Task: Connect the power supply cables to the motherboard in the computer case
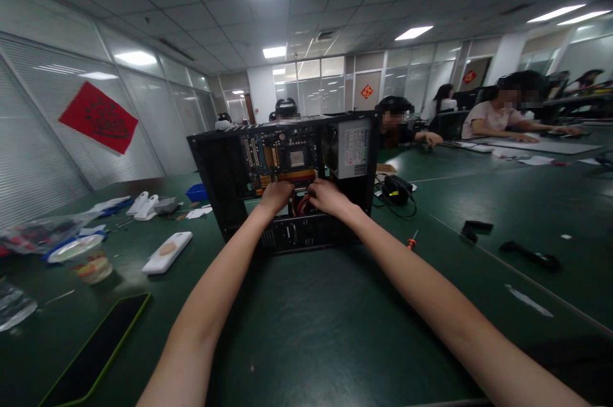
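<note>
An open black computer case (205, 183) lies on its edge before me, with its bare inside facing my way. Within it are a motherboard (268, 158) and, at upper right, a silver power supply (352, 148). Both hands reach into the case, just below the yellow and red memory slots (299, 175). My left hand (278, 196) is closed at the left end of the slots, and my right hand (329, 196) is closed at the right end. What their fingertips grip is hidden. Coloured cables (304, 204) hang between the hands.
On the green table (297, 317), a phone (98, 349), a white device (167, 252) and a plastic cup (90, 263) are at left. To the right are an orange screwdriver (412, 241), a black adapter (397, 190) and black parts (529, 255). Other people sit beyond.
</note>
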A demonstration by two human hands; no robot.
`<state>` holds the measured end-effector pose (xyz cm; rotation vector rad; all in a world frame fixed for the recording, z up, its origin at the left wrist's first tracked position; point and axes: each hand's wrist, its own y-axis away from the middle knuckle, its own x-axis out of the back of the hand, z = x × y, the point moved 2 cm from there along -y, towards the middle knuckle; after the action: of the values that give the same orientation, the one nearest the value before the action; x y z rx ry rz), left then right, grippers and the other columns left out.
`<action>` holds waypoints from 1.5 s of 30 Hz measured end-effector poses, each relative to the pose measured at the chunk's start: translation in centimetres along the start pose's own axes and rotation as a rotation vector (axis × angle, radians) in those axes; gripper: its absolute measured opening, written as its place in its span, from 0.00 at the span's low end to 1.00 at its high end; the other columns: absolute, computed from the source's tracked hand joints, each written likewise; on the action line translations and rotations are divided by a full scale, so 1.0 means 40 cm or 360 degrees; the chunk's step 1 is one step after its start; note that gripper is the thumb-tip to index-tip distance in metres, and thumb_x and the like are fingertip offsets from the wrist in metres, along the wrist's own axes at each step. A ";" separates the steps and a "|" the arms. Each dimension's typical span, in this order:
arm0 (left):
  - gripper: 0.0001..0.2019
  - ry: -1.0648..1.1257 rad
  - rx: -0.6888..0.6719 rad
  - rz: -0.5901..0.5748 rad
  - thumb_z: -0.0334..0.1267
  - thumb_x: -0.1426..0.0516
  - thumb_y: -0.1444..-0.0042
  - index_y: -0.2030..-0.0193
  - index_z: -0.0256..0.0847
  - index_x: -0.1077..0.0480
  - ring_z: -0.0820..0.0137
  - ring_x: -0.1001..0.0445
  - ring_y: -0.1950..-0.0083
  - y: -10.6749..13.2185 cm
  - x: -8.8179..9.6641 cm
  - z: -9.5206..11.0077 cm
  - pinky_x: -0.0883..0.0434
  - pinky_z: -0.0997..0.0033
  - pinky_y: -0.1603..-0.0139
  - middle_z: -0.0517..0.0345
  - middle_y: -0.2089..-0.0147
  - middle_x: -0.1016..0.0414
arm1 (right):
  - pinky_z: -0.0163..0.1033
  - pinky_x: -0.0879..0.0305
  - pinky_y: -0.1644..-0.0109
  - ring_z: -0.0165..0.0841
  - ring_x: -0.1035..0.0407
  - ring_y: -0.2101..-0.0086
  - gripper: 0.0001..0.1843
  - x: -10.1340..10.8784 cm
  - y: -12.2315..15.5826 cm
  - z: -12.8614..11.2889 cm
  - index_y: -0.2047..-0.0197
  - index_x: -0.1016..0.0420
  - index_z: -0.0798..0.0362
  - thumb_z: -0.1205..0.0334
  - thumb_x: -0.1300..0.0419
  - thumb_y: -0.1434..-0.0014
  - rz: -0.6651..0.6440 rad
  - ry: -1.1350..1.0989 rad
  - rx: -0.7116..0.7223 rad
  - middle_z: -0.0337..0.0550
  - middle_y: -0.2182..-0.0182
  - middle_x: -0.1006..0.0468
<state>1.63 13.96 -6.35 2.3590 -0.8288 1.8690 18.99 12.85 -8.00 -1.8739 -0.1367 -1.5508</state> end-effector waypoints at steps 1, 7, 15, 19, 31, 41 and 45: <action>0.14 0.0001 0.0000 0.0001 0.33 0.49 0.34 0.50 0.36 0.23 0.55 0.22 0.48 0.001 0.001 0.000 0.27 0.61 0.50 0.40 0.50 0.21 | 0.37 0.37 0.51 0.39 0.29 0.54 0.14 -0.001 -0.001 0.000 0.51 0.23 0.59 0.64 0.43 0.36 -0.0001 0.0009 0.0008 0.54 0.52 0.25; 0.15 0.0012 -0.0013 0.0001 0.35 0.50 0.33 0.49 0.37 0.23 0.54 0.21 0.49 0.006 0.005 -0.004 0.26 0.59 0.51 0.41 0.51 0.21 | 0.37 0.37 0.52 0.38 0.29 0.53 0.13 -0.004 -0.034 -0.003 0.50 0.24 0.57 0.68 0.45 0.36 -0.0021 0.0070 0.0174 0.52 0.51 0.26; 0.15 0.0011 -0.0013 0.0004 0.37 0.49 0.33 0.48 0.38 0.24 0.54 0.22 0.48 0.008 0.004 -0.007 0.26 0.59 0.49 0.41 0.49 0.21 | 0.37 0.37 0.51 0.37 0.28 0.53 0.13 -0.031 -0.096 0.010 0.49 0.25 0.57 0.70 0.45 0.35 -0.0080 0.0141 0.0440 0.51 0.49 0.27; 0.14 0.0026 -0.0002 0.0007 0.38 0.48 0.34 0.49 0.38 0.23 0.55 0.22 0.48 0.007 0.005 -0.005 0.27 0.60 0.48 0.41 0.49 0.21 | 0.38 0.37 0.50 0.39 0.29 0.51 0.13 -0.046 -0.100 0.017 0.48 0.28 0.59 0.69 0.44 0.36 -0.0039 0.0160 0.0414 0.52 0.48 0.28; 0.14 0.0057 0.0019 0.0043 0.41 0.46 0.35 0.50 0.39 0.23 0.52 0.21 0.49 0.001 -0.002 -0.012 0.26 0.58 0.51 0.41 0.51 0.20 | 0.40 0.35 0.50 0.42 0.28 0.51 0.11 -0.042 -0.096 0.008 0.50 0.28 0.59 0.67 0.44 0.35 -0.0052 0.0252 0.0281 0.56 0.50 0.25; 0.17 0.0109 0.0048 0.0040 0.39 0.51 0.33 0.49 0.41 0.22 0.53 0.21 0.50 0.005 -0.010 -0.011 0.26 0.58 0.51 0.42 0.51 0.20 | 0.42 0.32 0.52 0.46 0.26 0.52 0.13 -0.049 -0.107 0.004 0.48 0.28 0.59 0.65 0.46 0.34 -0.0093 0.0264 0.0169 0.61 0.50 0.23; 0.19 0.0127 0.0087 0.0040 0.43 0.52 0.32 0.50 0.40 0.22 0.55 0.21 0.50 0.007 -0.009 -0.010 0.27 0.61 0.51 0.42 0.52 0.19 | 0.44 0.33 0.52 0.47 0.25 0.53 0.13 -0.050 -0.109 0.005 0.49 0.28 0.60 0.65 0.47 0.33 -0.0115 0.0253 0.0164 0.63 0.53 0.21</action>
<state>1.11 13.99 -6.64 2.2972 -0.8143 2.0062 16.47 16.95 -7.92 -1.6757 -0.2109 -1.7020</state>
